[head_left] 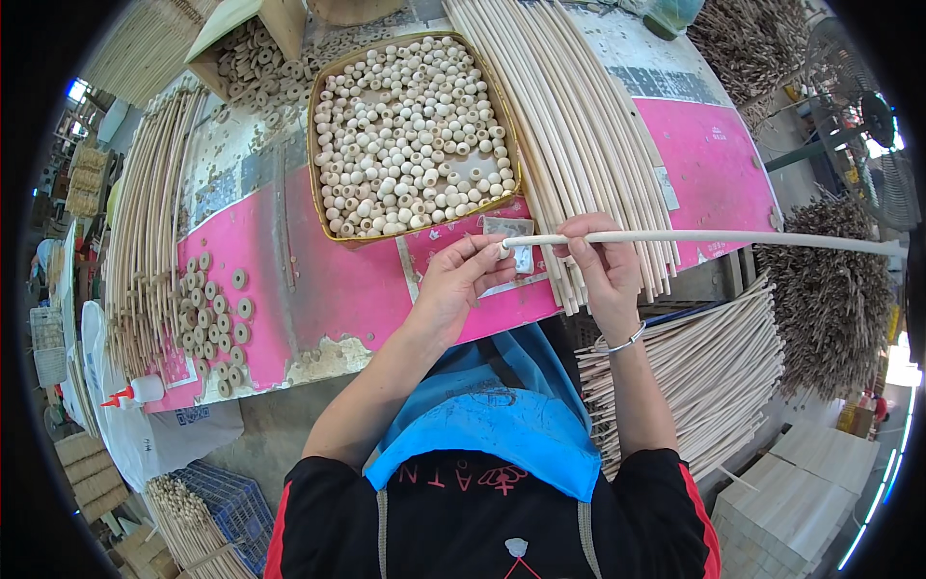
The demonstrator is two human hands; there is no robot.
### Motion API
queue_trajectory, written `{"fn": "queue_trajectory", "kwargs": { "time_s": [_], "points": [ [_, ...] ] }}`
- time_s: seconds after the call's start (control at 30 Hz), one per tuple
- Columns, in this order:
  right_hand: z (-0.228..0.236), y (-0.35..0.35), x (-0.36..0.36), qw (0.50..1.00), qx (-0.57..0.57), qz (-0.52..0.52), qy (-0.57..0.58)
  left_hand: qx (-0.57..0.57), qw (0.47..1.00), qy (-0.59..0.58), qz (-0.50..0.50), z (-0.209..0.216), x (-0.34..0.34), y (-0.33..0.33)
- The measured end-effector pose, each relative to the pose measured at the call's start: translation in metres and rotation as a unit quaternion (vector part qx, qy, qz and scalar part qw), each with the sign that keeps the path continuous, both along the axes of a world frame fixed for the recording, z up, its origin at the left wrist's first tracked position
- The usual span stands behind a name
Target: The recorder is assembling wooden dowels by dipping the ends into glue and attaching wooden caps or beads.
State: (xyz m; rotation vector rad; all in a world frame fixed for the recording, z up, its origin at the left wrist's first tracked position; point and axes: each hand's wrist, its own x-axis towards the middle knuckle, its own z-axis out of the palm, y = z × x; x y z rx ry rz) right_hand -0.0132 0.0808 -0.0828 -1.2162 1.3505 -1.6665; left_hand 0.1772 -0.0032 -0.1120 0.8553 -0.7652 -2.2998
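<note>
A long, pale wooden rod [743, 235] lies across in front of me, its far end reaching the right rim of the view. My right hand [606, 270] is closed round it a little way from its left end. At that left end, the fingertips of my left hand [459, 276] pinch a small round wooden bead [503, 250], mostly covered by the fingers. The bead meets the rod's tip; whether the tip is inside it I cannot tell. Just beyond my hands stands a shallow tray [313, 159] of loose wooden beads [405, 135].
Bare rods [569, 125] lie on the pink-topped table [318, 299] right of the tray. Further left are wooden rings [220, 318], rods with rings [145, 222] and a red-tipped glue bottle [145, 389]. More rods [694, 367] are stacked low at right, near a fan [873, 121].
</note>
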Motion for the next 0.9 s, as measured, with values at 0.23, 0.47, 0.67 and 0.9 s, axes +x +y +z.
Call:
{"fn": "queue_trajectory", "kwargs": {
  "time_s": [0.23, 0.47, 0.67, 0.9],
  "points": [
    [0.001, 0.008, 0.001, 0.989, -0.032, 0.014, 0.141, 0.011, 1.000, 0.003, 0.018, -0.004, 0.001, 0.004],
    [-0.002, 0.017, 0.005, 0.993, -0.022, 0.022, 0.115, -0.098, 0.994, -0.052, 0.002, -0.002, 0.006, 0.003],
    [-0.026, 0.022, 0.022, 0.998, -0.046, -0.035, -0.025, -0.144, 0.989, -0.038, 0.012, 0.006, 0.002, 0.010],
    [-0.018, 0.022, 0.047, 0.980, 0.015, -0.082, -0.181, -0.180, 0.980, 0.007, 0.089, 0.018, -0.025, 0.020]
  ]
}}
